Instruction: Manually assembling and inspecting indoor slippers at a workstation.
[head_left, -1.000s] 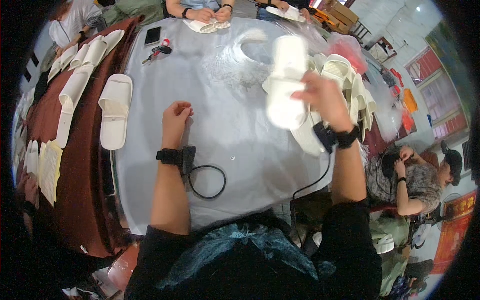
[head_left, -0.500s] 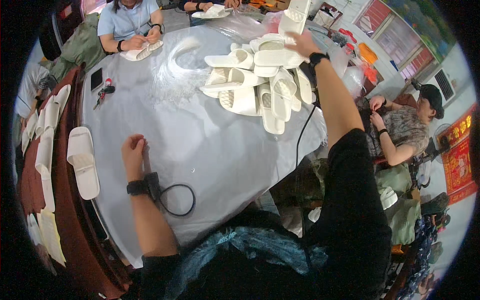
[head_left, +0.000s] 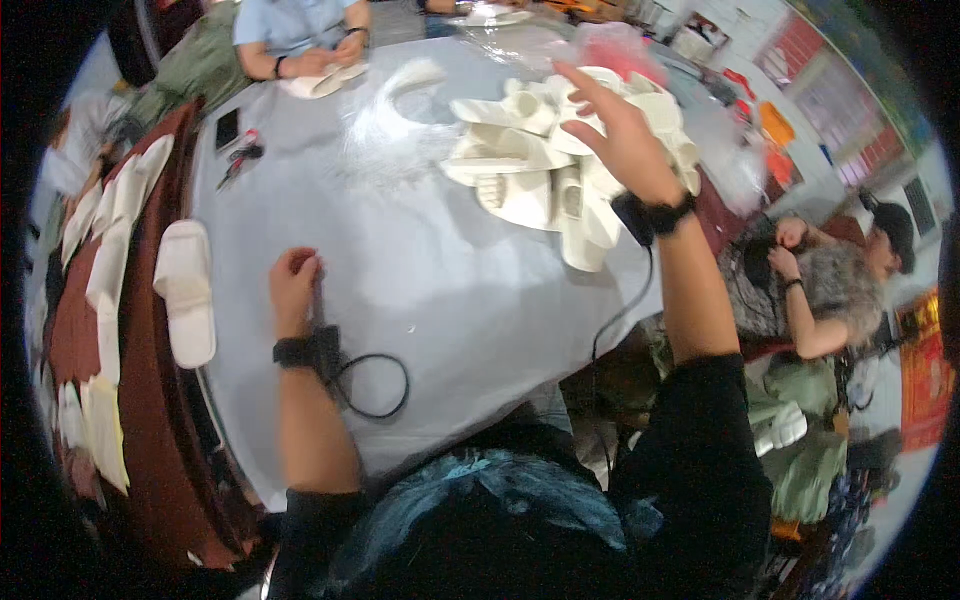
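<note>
A heap of white slippers [head_left: 525,150] lies on the grey-covered table toward the far right. Over it my right hand [head_left: 625,145] is open, fingers spread and holding nothing; it hides part of the heap, and I cannot tell whether it touches a slipper. My left hand [head_left: 297,285] rests low over the table's left half, with its fingers curled closed and no object visible in them. A single white slipper [head_left: 187,295] lies at the table's left edge, beyond my left hand. Both wrists wear black bands, and a black cable [head_left: 405,385] loops from the left one.
Several more white slippers [head_left: 105,250] line a brown surface [head_left: 155,400] at left. A phone [head_left: 228,130] and keys [head_left: 240,160] lie far left. Clear plastic wrap [head_left: 385,125] covers the middle far side. One person [head_left: 300,40] sits opposite, another [head_left: 815,275] at right.
My right hand has drawn back toward me with its fingers spreading. The slipper that stood raised above the heap no longer shows upright. The whole view has shifted; my left hand stays curled.
</note>
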